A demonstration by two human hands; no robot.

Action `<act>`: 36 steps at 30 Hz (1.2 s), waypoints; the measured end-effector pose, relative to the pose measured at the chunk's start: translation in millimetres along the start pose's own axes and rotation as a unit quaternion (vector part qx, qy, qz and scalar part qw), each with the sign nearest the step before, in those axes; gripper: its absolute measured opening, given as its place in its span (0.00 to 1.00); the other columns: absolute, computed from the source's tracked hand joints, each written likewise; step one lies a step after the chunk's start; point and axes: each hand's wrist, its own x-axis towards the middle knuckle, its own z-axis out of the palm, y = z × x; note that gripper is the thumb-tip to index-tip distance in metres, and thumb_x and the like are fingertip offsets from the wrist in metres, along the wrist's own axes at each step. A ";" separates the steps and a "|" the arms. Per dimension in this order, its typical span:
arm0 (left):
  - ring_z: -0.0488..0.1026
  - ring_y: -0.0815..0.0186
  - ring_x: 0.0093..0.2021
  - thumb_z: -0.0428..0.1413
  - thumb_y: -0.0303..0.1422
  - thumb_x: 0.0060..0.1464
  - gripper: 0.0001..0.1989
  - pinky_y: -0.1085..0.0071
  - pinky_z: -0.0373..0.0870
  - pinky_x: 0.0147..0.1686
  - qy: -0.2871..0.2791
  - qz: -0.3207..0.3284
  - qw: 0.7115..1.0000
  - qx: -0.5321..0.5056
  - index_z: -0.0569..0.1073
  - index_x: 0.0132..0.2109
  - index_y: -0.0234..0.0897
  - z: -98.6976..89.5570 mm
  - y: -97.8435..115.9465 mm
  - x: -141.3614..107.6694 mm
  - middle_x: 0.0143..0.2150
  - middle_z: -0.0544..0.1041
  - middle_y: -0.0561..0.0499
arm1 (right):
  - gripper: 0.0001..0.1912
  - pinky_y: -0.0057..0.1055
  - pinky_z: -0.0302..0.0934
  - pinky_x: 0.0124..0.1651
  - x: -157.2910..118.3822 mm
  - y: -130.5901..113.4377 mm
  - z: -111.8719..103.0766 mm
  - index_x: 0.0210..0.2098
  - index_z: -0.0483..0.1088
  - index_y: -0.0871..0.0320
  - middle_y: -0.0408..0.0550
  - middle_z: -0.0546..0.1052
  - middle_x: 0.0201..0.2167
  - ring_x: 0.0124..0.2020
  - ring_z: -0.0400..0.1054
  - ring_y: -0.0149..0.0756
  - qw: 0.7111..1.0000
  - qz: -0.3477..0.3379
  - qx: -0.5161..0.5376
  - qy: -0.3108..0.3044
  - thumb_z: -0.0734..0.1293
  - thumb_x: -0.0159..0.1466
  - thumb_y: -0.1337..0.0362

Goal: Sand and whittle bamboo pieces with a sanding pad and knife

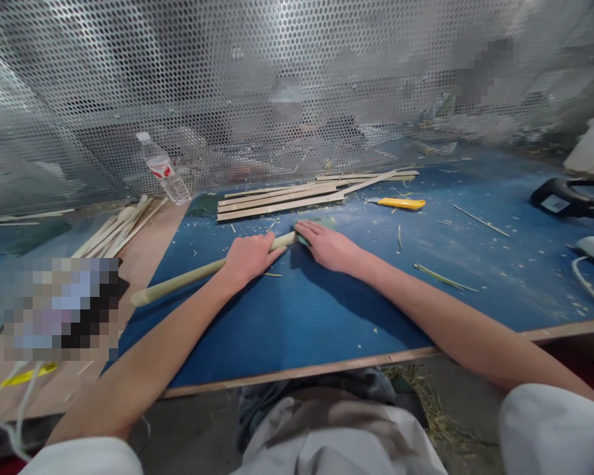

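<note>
On the L half of the blue mat (301,330), the bamboo rod (188,278) was held aslant, one end at the mat's L edge, the other nr its ctr; couldn't tell whether it touched the mat. The L hand (250,256) was clamped round the rod over the mat's L half, thumb pointing R. The R hand (324,245), nearer the mat's ctr, was wrapped over a small green pad (303,239) at the rod's R end, fingers together; its palm side was hidden. The two hands were close but apart.

Along the mat's far side, L to ctr, lay flat bamboo strips (277,210); also far side, R of ctr, a yellow cutter (400,204), blade pointing L. A green sliver (445,278) lay on the mat's R half, nr side. Off the mat's far L corner was a water bottle (161,166) w/ a red-and-white label; off its L edge, a loose bundle (123,227) of strips. At the mat's far R, a black tool (557,201) w/ a pale label. Behind the mat rose a perforated screen (277,66).
</note>
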 end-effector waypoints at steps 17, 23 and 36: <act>0.80 0.50 0.45 0.42 0.51 0.68 0.24 0.63 0.71 0.38 0.002 0.002 1.000 0.001 0.72 0.50 0.38 0.7 1.2 0.9 0.45 0.82 0.41 | 0.31 0.51 0.54 0.70 -2.0 14.8 -0.3 0.66 0.58 0.74 0.70 0.66 0.66 0.70 0.56 0.50 0.998 0.038 -0.055 0.010 0.54 0.64 0.74; 0.80 0.49 0.46 0.42 0.51 0.68 0.24 0.63 0.71 0.39 0.001 0.008 1.000 0.009 0.72 0.51 0.38 1.8 0.1 0.5 0.45 0.82 0.40 | 0.32 0.50 0.54 0.71 -0.7 -7.9 8.8 0.69 0.55 0.69 0.64 0.63 0.69 0.71 0.54 0.48 0.999 -0.026 -0.046 0.012 0.54 0.66 0.70; 0.80 0.48 0.45 0.41 0.52 0.68 0.26 0.62 0.71 0.39 -0.014 0.000 1.000 0.006 0.73 0.52 0.37 1.6 -0.8 1.5 0.43 0.82 0.39 | 0.31 0.48 0.53 0.71 -0.6 -12.0 13.0 0.68 0.56 0.73 0.67 0.62 0.69 0.71 0.53 0.49 0.997 -0.030 -0.066 0.012 0.54 0.67 0.69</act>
